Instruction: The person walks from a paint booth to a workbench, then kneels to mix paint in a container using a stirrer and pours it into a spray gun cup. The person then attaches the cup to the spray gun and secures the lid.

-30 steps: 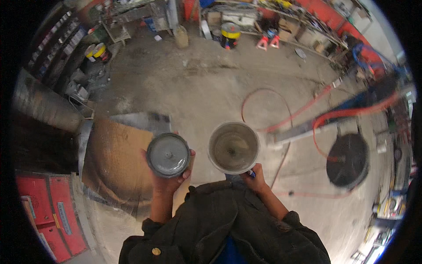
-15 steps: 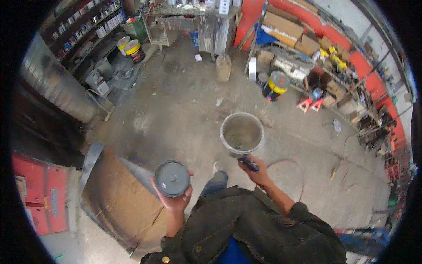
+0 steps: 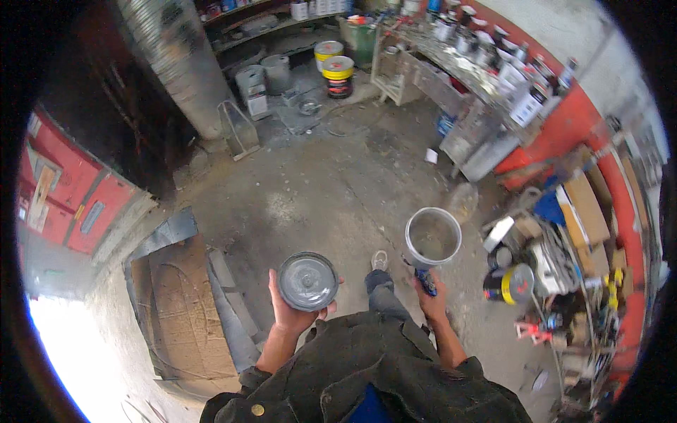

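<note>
My left hand (image 3: 285, 310) cradles a round grey lidded container (image 3: 308, 282), or a lid, with fingers curled around its rim. Its top has a small central knob and a wet-looking sheen. My right hand (image 3: 431, 303) is closed on a blue-and-black handle (image 3: 427, 282) just below a pale cylindrical cup (image 3: 432, 235), which is held out with its open top up and has a greyish inside. How the handle joins the cup is unclear. The two containers are apart, over the concrete floor (image 3: 317, 197).
Flattened cardboard (image 3: 187, 310) lies left, beside red panels (image 3: 81, 204). Ahead stand shelves (image 3: 261, 28), yellow-lidded buckets (image 3: 338, 77) and a cluttered workbench (image 3: 472, 63) with cans and bottles. Boxes, another bucket (image 3: 508, 282) and red stands crowd the right wall. My shoe (image 3: 379, 259) shows below.
The view has swung left toward the shelves and workbench, with a foot stepping forward. Both containers are still held; the right-hand cup sits further right in the picture.
</note>
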`<action>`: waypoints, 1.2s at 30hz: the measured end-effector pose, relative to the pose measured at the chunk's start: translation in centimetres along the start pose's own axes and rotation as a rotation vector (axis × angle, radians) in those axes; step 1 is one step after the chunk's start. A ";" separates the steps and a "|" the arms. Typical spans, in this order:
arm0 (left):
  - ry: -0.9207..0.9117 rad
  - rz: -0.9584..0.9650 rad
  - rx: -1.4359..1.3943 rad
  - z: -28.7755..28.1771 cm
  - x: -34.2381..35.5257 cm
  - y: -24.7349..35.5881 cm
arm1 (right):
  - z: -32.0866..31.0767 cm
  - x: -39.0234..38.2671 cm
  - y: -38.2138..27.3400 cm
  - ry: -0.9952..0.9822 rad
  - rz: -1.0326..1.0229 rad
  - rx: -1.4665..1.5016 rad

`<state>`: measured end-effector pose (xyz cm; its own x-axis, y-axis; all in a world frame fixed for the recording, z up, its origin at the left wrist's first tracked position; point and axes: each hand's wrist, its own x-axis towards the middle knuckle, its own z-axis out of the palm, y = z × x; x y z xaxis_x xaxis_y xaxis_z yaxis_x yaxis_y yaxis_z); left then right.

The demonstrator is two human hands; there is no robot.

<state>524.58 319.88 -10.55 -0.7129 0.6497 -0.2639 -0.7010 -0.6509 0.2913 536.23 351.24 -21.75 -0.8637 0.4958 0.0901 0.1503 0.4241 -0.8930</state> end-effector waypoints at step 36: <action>0.505 0.716 -0.009 -7.7 61.8 53.1 | 54.6 99.6 -8.8 -0.615 0.106 0.127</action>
<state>443.18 322.42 -18.42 -0.9028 -0.1662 -0.3968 -0.0810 -0.8402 0.5363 422.61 355.49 -29.04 -0.9712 -0.0121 -0.2378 0.2246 0.2847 -0.9319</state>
